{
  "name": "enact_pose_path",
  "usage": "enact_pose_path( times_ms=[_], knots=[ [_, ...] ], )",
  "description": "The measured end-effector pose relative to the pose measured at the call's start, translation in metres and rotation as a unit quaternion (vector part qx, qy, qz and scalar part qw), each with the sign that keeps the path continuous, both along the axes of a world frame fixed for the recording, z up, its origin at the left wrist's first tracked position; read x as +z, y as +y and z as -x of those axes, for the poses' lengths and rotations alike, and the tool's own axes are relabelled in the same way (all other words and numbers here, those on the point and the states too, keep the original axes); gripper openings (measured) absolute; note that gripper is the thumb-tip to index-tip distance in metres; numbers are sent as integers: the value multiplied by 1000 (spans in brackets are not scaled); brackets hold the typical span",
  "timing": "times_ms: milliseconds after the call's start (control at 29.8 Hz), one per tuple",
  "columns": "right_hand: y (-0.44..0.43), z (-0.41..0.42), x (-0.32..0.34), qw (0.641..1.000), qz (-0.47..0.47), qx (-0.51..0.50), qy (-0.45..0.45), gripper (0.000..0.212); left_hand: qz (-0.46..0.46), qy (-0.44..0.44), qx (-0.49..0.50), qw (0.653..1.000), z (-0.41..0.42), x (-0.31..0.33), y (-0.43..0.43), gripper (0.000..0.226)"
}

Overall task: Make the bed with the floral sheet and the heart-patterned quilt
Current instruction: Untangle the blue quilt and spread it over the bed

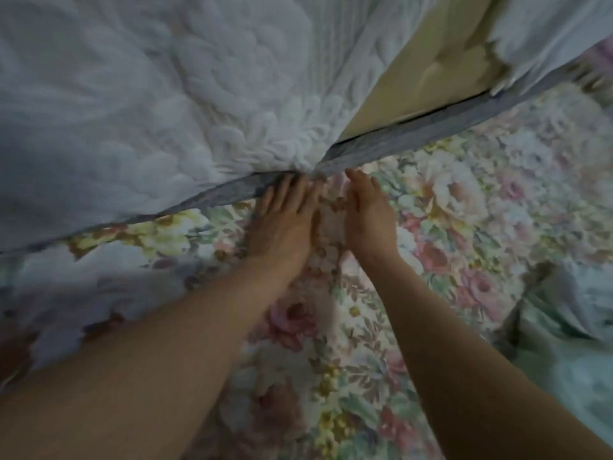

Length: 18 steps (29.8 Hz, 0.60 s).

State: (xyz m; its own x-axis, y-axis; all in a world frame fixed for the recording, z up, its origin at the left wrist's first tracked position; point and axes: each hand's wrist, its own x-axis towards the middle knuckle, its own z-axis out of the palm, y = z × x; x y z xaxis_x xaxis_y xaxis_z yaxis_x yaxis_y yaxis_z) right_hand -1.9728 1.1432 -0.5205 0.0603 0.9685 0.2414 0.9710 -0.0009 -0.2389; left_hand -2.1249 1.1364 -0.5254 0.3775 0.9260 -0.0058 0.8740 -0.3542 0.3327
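Observation:
The floral sheet, with pink and white flowers, spreads over the lower and right part of the view. A white quilted mattress with a grey-blue edge band fills the upper left. My left hand lies flat with straight fingers on the sheet, its fingertips at the mattress edge band. My right hand is beside it, fingers straight, edge-on against the sheet just below the same edge. Neither hand grips anything. The heart-patterned quilt is not recognisable here.
A cream padded panel shows behind the mattress at the upper right. More white fabric hangs at the top right corner. Pale bluish bunched cloth lies at the right edge.

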Motion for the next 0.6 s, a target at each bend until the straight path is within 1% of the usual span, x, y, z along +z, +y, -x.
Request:
enact_pose_path(
  times_ms=[34,67,134,201,235,302,369,402,436,503,570,603],
  knots=[
    [3,-9,-25,999,37,-23,-7,47,-15,16,-9,1000,-13,-21,12,70],
    [3,-9,-41,998,56,-38,9,51,-32,27,0,999,-16,-38,20,63],
    [-2,-16,-73,997,64,-50,-14,54,-19,57,15,998,-21,-56,20,59],
    [2,-16,-87,997,31,-67,-8,55,-47,52,18,997,-26,-63,21,58],
    [-2,-13,-86,997,23,-70,-9,55,-67,47,16,997,-23,-64,17,58],
    [3,-22,-77,999,-2,-54,-8,50,-69,39,15,997,-23,-65,18,58],
    [28,-43,-59,1000,-2,8,-20,42,-57,29,21,998,-25,-60,20,58],
    [45,-53,-46,998,26,49,-27,42,-64,31,17,997,-25,-61,20,58],
    [62,-62,-35,993,75,88,-26,42,-73,32,17,997,-26,-62,21,58],
    [82,-66,-20,979,166,116,-12,42,-79,29,15,996,-21,-65,19,57],
    [88,-67,-14,979,171,113,-6,35,-91,10,21,996,-24,-64,22,57],
    [82,-61,-19,984,138,112,28,27,-95,21,17,995,-20,-65,18,57]
  ],
)
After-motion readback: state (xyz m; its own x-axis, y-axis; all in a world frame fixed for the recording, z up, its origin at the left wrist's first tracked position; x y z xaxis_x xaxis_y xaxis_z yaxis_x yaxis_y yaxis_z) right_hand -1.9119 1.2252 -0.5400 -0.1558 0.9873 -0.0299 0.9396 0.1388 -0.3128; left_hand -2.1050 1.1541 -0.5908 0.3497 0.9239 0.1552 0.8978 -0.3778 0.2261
